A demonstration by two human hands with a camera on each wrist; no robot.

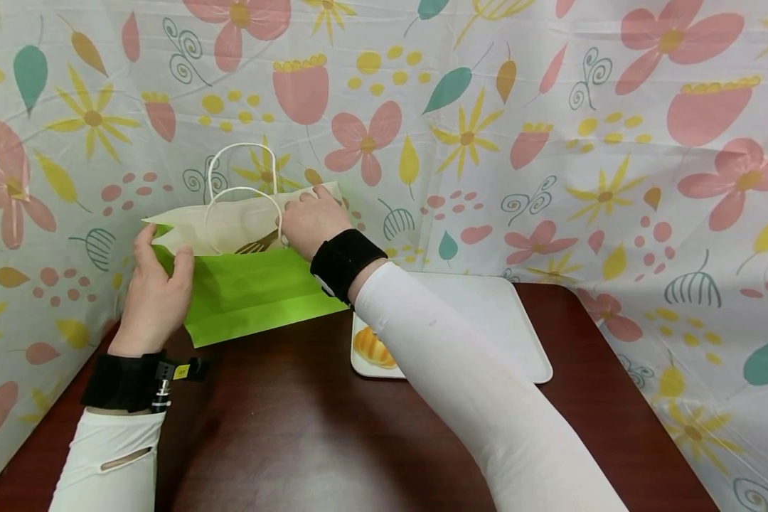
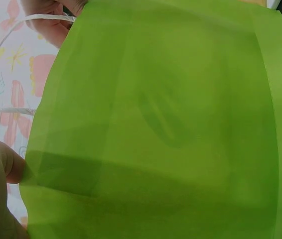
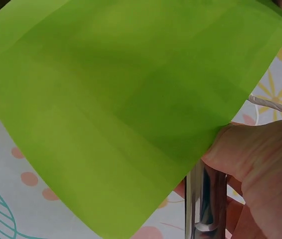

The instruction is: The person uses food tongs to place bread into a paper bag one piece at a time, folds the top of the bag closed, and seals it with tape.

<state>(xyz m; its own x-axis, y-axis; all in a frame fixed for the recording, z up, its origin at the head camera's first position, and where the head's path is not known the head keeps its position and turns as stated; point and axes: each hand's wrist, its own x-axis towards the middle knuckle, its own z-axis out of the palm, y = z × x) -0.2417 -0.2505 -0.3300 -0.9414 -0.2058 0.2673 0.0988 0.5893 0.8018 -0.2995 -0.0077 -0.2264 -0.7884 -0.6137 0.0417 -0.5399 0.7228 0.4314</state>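
A green paper bag [image 1: 256, 291] with a pale inside and two white cord handles [image 1: 243, 145] is raised with its mouth spread. My left hand [image 1: 156, 291] holds the mouth's left edge. At the right end of the mouth, my right hand [image 1: 313, 222] grips a shiny metal handle [image 3: 206, 199], its thumb against the bag's edge. Inside the mouth shows the brownish slotted head of a utensil [image 1: 258, 244]. Through the green paper, the left wrist view shows a dark slotted shadow [image 2: 163, 119]. The rest of the utensil is hidden by the bag and hand.
A white tray [image 1: 486, 299] lies on the dark brown table [image 1: 281, 427] at right, partly under my right forearm. On its near left corner is an orange and yellow pumpkin-like shape [image 1: 374, 347]. A flower-printed curtain [image 1: 537, 142] hangs close behind the table and along both sides.
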